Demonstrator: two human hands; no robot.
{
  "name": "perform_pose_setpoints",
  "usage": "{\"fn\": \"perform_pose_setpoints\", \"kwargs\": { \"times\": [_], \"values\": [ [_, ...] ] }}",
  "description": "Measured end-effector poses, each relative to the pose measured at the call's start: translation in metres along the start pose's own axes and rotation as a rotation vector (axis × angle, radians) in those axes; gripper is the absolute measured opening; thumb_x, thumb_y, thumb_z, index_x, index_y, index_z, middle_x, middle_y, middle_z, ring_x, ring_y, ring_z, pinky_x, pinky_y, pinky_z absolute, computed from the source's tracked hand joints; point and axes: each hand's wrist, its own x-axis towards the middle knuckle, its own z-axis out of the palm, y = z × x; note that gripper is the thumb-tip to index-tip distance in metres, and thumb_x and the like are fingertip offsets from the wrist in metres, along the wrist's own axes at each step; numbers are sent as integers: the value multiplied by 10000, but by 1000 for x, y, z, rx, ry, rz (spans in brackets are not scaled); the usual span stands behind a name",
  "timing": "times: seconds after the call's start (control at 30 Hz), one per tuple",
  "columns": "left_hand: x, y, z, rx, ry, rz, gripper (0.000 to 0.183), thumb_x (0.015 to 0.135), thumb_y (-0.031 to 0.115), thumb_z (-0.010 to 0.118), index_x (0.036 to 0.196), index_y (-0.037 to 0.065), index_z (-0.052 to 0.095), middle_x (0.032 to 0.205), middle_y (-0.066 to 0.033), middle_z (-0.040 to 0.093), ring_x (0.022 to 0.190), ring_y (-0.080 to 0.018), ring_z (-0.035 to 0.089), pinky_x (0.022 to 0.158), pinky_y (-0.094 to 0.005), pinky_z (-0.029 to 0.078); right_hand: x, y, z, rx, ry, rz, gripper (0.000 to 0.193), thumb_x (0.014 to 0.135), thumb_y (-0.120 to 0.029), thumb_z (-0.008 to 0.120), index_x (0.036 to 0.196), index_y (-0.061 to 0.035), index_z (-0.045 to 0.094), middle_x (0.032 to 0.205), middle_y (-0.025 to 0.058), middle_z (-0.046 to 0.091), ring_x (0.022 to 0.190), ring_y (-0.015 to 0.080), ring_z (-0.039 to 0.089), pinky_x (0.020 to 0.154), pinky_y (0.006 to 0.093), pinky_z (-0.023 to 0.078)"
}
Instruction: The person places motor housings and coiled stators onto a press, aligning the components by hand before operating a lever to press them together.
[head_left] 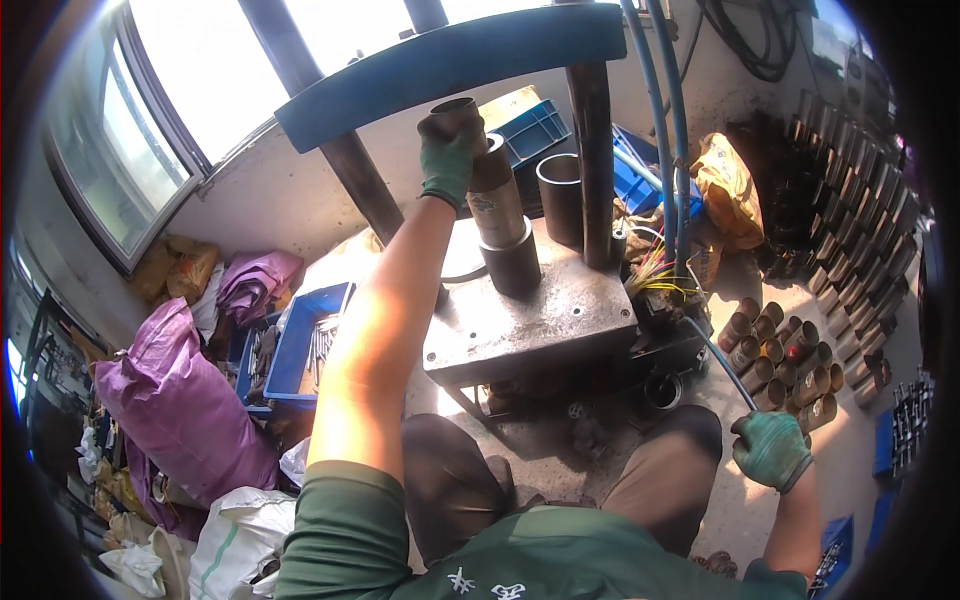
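Observation:
My left hand (447, 160), in a green glove, is closed round a short dark metal tube (457, 104) held high beneath the blue crossbeam of a press (450, 72). Just beside that tube stands a stepped metal cylinder (497, 215), which rests in a wider dark sleeve (512, 268) on the steel press table (535, 325). Low on the right, my gloved right hand (773, 450) wraps round the end of a thin metal lever (722, 362) that runs up to the valve with coloured wires. A wide dark cylinder (560, 200) stands farther back on the table.
Several metal tubes (780, 350) stand on the floor at right, below a tall stack of tubes (850, 220). Press columns (590, 150) and blue hoses (668, 130) rise behind the table. At left are purple sacks (190, 400) and a blue bin (300, 350) of rods.

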Motion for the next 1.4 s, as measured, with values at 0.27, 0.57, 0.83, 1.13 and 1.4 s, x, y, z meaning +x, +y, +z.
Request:
{"fn": "perform_pose_setpoints", "kwargs": {
  "times": [0.27,0.57,0.83,1.13,1.4],
  "values": [
    [-5,-15,-2,425,-3,28,820,791,527,886,1325,28,515,1176,-250,729,1109,-399,727,990,-457,565,-13,-14,25,1,80,159,152,745,-197,692,699,-53,704,760,177,694,714,397,680,680,500,544],
    [-14,-7,-3,515,41,16,854,784,581,867,1368,41,557,1226,-263,732,1180,-445,701,1026,-486,548,-8,-27,24,81,229,235,191,758,-184,722,660,-32,659,700,206,648,680,416,652,662,517,518],
    [-10,-14,-4,481,50,41,822,786,565,871,1334,26,577,1216,-267,733,1162,-443,707,1002,-485,559,-12,-22,31,45,249,217,167,798,-149,767,724,-45,659,718,186,640,699,407,648,674,506,497],
    [-10,-18,-2,513,60,62,833,783,587,856,1319,18,570,1209,-288,729,1159,-466,700,1007,-492,556,-11,-25,28,80,251,231,189,800,-142,772,707,-42,642,708,181,627,672,389,636,654,490,476],
    [-12,-28,-2,524,51,50,851,786,627,836,1317,14,581,1227,-282,725,1165,-451,701,1013,-485,558,-9,-27,25,101,257,242,180,798,-139,761,708,-32,648,709,189,629,665,392,632,645,492,479]
  ]
}}
